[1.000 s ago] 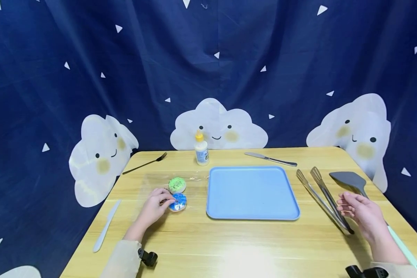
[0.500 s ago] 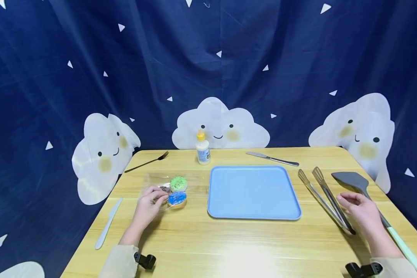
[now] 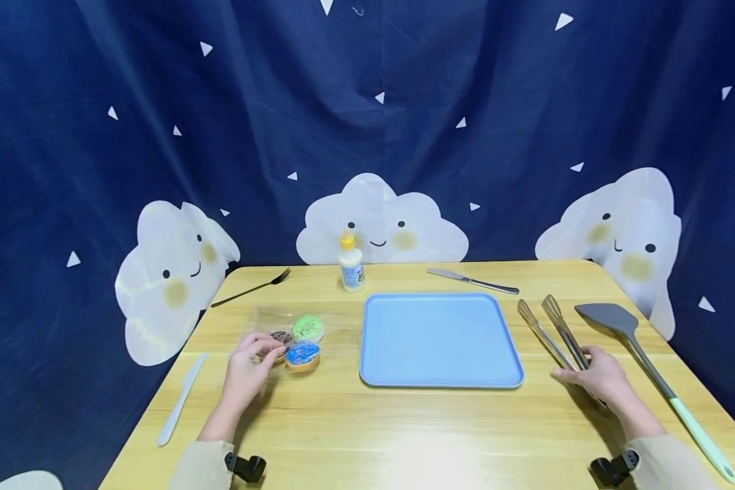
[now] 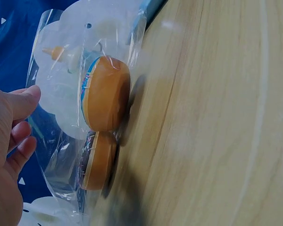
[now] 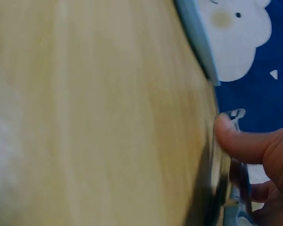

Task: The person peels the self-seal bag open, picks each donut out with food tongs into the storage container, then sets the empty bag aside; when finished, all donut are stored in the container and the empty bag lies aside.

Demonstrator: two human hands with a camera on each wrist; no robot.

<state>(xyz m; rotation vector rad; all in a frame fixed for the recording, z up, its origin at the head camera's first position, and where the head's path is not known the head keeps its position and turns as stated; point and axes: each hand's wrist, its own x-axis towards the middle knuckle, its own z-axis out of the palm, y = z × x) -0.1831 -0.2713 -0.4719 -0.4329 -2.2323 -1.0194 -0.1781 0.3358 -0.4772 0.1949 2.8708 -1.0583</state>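
Note:
A clear plastic bag (image 4: 63, 172) holds three toy donuts: a blue-topped one (image 3: 303, 355), a green-topped one (image 3: 308, 328) and a dark brown one (image 3: 282, 341). My left hand (image 3: 249, 361) is over the brown donut's left side. In the left wrist view its thumb and index finger pinch the bag's raised edge, the other fingers loosely bent. The donuts stand tilted near the tabletop there. On the right, my right hand (image 3: 600, 376) grips metal tongs (image 3: 545, 333) around the handle end, thumb on the near side and fingers on the far side. Both slotted tips point away.
A light blue tray (image 3: 441, 340) sits between the hands. Behind are a fork (image 3: 254, 291), a yellow-capped bottle (image 3: 351, 265) and a metal knife (image 3: 473, 280). A pale knife (image 3: 182, 401) lies left, a grey spatula with a green handle (image 3: 649, 367) right.
My left hand has shifted left from the blue donut to the brown one, which has come into sight. My right hand has moved left and down onto the tongs and taken hold.

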